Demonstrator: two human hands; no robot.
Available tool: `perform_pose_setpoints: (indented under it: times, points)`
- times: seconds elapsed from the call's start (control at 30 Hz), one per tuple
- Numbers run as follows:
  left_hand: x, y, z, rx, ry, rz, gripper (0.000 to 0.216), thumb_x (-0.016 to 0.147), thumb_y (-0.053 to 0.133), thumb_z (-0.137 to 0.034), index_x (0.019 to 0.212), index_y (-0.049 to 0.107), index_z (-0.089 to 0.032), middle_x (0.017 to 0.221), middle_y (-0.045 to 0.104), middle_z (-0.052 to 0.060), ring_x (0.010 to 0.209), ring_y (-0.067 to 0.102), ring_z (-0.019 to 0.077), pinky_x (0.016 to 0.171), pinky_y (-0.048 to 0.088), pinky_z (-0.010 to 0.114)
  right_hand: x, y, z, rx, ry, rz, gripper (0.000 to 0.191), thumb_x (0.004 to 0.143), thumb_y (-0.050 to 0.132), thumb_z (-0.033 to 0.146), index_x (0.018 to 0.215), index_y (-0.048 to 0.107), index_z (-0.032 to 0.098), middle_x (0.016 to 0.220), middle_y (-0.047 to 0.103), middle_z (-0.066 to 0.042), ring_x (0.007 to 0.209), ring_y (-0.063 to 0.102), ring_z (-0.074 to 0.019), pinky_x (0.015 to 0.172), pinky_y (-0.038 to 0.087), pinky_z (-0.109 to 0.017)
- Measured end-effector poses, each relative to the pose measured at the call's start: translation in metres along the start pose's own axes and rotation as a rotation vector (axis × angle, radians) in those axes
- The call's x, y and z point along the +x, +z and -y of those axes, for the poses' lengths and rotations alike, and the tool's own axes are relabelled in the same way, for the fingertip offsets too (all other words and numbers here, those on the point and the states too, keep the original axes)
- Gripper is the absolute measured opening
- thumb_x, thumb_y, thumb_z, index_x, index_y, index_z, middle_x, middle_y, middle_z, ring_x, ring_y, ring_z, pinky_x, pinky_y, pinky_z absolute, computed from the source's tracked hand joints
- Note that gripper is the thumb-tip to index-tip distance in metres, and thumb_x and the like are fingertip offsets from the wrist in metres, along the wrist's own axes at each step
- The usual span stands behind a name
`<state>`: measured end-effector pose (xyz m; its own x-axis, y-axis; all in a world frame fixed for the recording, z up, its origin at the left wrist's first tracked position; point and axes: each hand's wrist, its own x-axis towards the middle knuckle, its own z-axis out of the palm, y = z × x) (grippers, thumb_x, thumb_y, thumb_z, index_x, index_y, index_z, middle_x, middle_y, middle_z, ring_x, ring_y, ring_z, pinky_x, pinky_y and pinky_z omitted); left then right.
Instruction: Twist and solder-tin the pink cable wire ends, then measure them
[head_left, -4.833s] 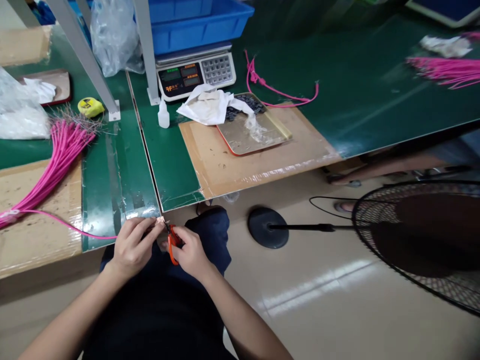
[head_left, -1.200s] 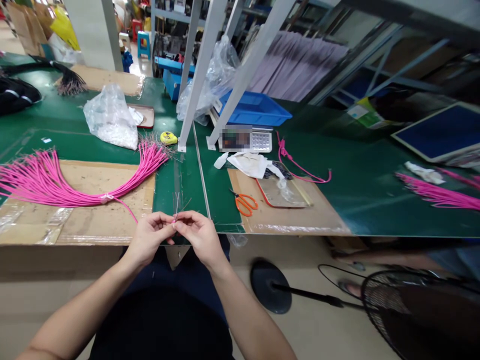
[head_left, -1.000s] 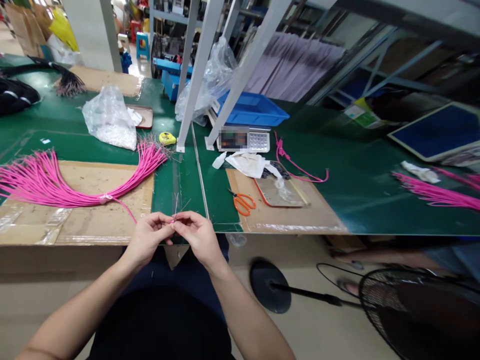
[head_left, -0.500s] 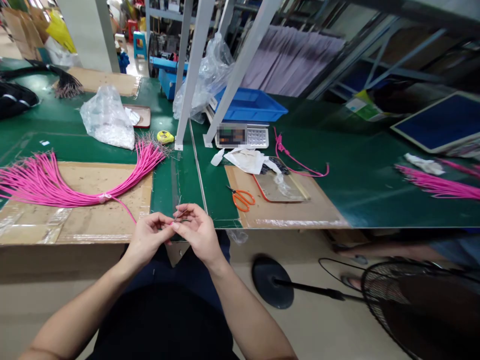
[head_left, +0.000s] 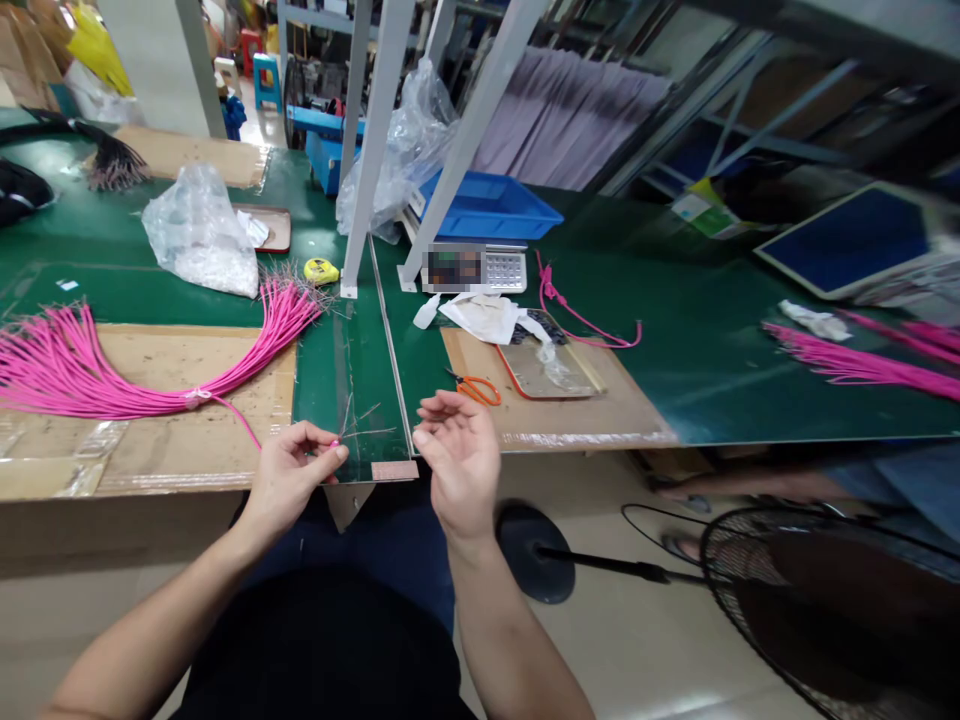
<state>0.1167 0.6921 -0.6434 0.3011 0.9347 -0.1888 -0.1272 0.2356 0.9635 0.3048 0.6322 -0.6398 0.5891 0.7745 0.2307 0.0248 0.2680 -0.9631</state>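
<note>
My left hand (head_left: pixel 296 470) pinches the end of a pink cable (head_left: pixel 244 425) between thumb and fingers at the table's front edge. Thin stripped wires (head_left: pixel 360 430) fan out from that end, up and to the right. The cable runs back to a large bundle of pink cables (head_left: pixel 150 390), tied with a white tie (head_left: pixel 197 397) and lying in a curve on cardboard. To the right, apart from the wires, my right hand (head_left: pixel 461 455) is raised with its fingers loosely bent and nothing visible in it. Just beyond it lie orange-handled scissors (head_left: pixel 478 390).
A metal rack post (head_left: pixel 379 150) rises from the green table (head_left: pixel 697 370). Behind the scissors are a scale (head_left: pixel 506 268), a blue tray (head_left: pixel 495 205) and white cloth (head_left: pixel 480 318). A yellow tape measure (head_left: pixel 321 271) lies left of the post. A floor fan (head_left: pixel 825 600) stands at right.
My right hand has let go of the wires and moved right, away from my left hand. The wires now spread apart. My left hand keeps its pinch on the cable.
</note>
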Motion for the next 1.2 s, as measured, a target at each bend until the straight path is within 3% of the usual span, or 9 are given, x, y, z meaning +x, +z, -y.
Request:
perform_pose_setpoints:
  times: [0.23,0.43,0.63,0.77,0.87,0.97,1.1,1.2]
  points:
    - [0.002,-0.002,0.001,0.021,-0.019,0.008,0.037,0.066,0.097,-0.041,0.078,0.074,-0.015,0.061,0.066,-0.001,0.048,0.061,0.0104,0.047,0.052,0.020,-0.004,0.006,-0.016,0.042,0.167,0.109,0.047,0.075,0.083,0.029,0.118,0.065,0.025,0.113,0.069,-0.008,0.103,0.067,-0.0223,0.082,0.058,-0.035]
    - [0.004,-0.006,0.005,0.013,-0.029,0.017,0.036,0.069,0.095,-0.043,0.079,0.075,-0.015,0.062,0.068,-0.001,0.047,0.061,0.0098,0.046,0.052,0.020,-0.005,0.011,-0.017,0.030,0.317,0.225,0.039,0.074,0.086,0.033,0.109,0.070,0.027,0.101,0.072,-0.005,0.092,0.068,-0.0211,0.078,0.062,-0.036]
    - [0.005,-0.005,0.009,-0.013,-0.032,0.031,0.039,0.069,0.097,-0.044,0.079,0.075,-0.015,0.061,0.068,-0.001,0.046,0.061,0.0094,0.046,0.051,0.019,-0.008,0.010,-0.020,0.029,0.294,0.227,0.038,0.075,0.086,0.032,0.109,0.072,0.026,0.102,0.073,-0.005,0.092,0.070,-0.0203,0.083,0.063,-0.036]
    - [0.007,-0.008,0.009,-0.163,-0.083,0.025,0.041,0.069,0.100,-0.044,0.081,0.075,-0.014,0.062,0.068,-0.001,0.049,0.063,0.0081,0.050,0.051,0.015,0.004,0.005,-0.030,-0.048,0.253,0.261,0.034,0.078,0.081,0.028,0.111,0.073,0.025,0.103,0.075,-0.006,0.095,0.073,-0.0208,0.088,0.063,-0.037]
    - [0.018,-0.017,-0.001,-0.324,-0.139,0.017,0.047,0.062,0.104,-0.042,0.085,0.075,-0.013,0.066,0.070,0.000,0.056,0.066,0.0088,0.056,0.057,0.017,0.037,0.011,-0.045,-0.315,0.116,0.357,0.028,0.087,0.069,0.029,0.113,0.073,0.020,0.103,0.078,-0.010,0.091,0.076,-0.0219,0.081,0.065,-0.036]
    - [0.043,-0.027,-0.022,-0.386,-0.132,0.036,0.053,0.056,0.107,-0.042,0.085,0.074,-0.013,0.071,0.071,0.000,0.060,0.067,0.0094,0.059,0.061,0.019,0.092,0.036,-0.058,-0.558,-0.036,0.444,0.029,0.092,0.058,0.024,0.115,0.074,0.015,0.105,0.080,-0.014,0.089,0.079,-0.0237,0.079,0.066,-0.038]
    - [0.096,-0.033,-0.049,-0.445,-0.065,0.064,0.060,0.050,0.109,-0.042,0.087,0.072,-0.012,0.073,0.070,0.000,0.059,0.065,0.0089,0.057,0.061,0.019,0.184,0.104,-0.065,-0.731,-0.226,0.537,0.039,0.095,0.048,0.011,0.121,0.077,0.015,0.127,0.078,-0.014,0.121,0.072,-0.0256,0.113,0.055,-0.042]
    - [0.130,-0.034,-0.056,-0.489,0.003,0.069,0.062,0.051,0.108,-0.046,0.087,0.068,-0.013,0.068,0.068,-0.002,0.051,0.058,0.0063,0.048,0.055,0.016,0.249,0.166,-0.068,-0.895,-0.345,0.674,0.055,0.090,0.044,-0.001,0.136,0.071,0.013,0.146,0.070,-0.013,0.139,0.062,-0.0255,0.124,0.045,-0.041]
